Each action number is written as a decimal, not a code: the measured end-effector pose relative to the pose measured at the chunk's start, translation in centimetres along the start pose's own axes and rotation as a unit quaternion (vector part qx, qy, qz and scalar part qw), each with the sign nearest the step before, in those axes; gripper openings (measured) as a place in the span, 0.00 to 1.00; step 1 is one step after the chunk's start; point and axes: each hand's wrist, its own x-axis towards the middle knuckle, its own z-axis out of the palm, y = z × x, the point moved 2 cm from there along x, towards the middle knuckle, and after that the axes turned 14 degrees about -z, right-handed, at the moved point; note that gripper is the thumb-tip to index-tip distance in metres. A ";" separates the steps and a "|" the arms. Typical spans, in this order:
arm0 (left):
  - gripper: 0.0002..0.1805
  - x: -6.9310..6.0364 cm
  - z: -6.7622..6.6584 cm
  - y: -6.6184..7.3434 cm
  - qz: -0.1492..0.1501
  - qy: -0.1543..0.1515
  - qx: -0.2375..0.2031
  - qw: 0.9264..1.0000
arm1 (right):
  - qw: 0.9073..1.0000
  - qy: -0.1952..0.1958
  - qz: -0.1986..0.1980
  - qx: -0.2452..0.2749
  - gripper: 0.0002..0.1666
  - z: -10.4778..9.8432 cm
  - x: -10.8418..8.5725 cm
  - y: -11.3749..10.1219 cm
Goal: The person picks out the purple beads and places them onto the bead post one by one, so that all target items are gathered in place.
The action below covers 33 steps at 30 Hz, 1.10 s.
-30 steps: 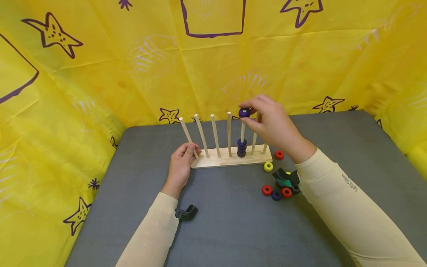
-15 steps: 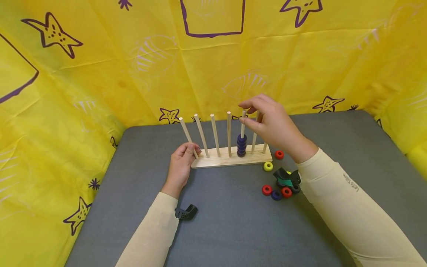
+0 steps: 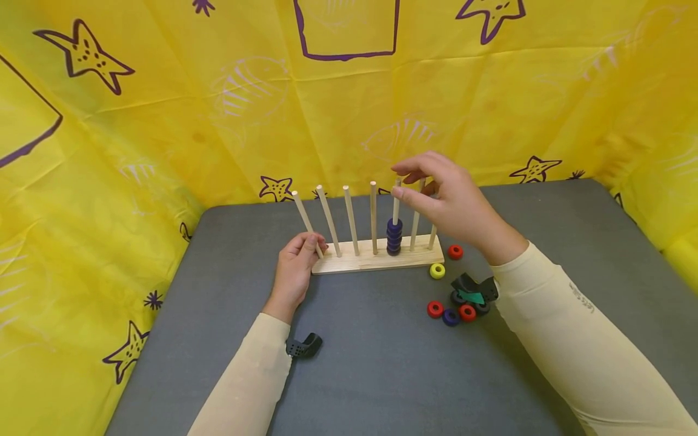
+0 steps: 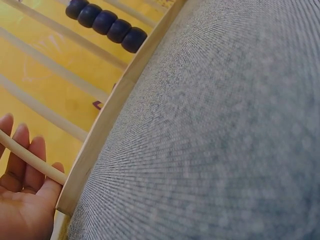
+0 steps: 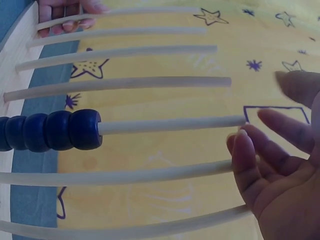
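Observation:
A wooden peg stand point(image 3: 354, 262) with several upright pegs sits on the grey table. Dark blue rings point(image 3: 394, 237) are stacked at the bottom of its third peg from the right; the right wrist view shows the same blue stack point(image 5: 52, 131). My left hand point(image 3: 294, 266) holds the stand at its left end, with fingers around the leftmost peg point(image 4: 32, 157). Near the top of the ringed peg, my right hand point(image 3: 449, 197) has its thumb and fingers spread apart, holding nothing. Its fingertips are close to the peg's tip point(image 5: 235, 121).
A yellow ring point(image 3: 437, 270) and a red ring point(image 3: 455, 252) lie by the stand's right end. Nearer are another red ring point(image 3: 434, 309), a blue ring point(image 3: 451, 317) and more rings partly under the right wrist's black strap point(image 3: 474, 287). Yellow patterned cloth point(image 3: 327, 121) hangs behind.
My right hand let go of a blue ring, which dropped down the peg onto the stack. The hand has since shifted slightly right, its fingers wider apart. My left hand stays put.

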 end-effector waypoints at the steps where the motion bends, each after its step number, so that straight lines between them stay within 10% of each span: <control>1: 0.17 0.0 0.0 0.0 0.000 0.000 0.000 1.000 | 1.000 0.002 0.002 0.009 0.18 -0.1 -0.1 0.0; 12: 0.18 0.1 0.0 0.0 0.003 -0.002 0.004 1.000 | 0.989 0.034 0.000 0.142 0.28 -1.1 -0.5 0.0; 33: 0.18 0.1 -0.1 -0.1 0.000 -0.004 0.001 1.000 | 0.968 0.098 -0.008 0.231 0.29 -2.8 -2.6 0.4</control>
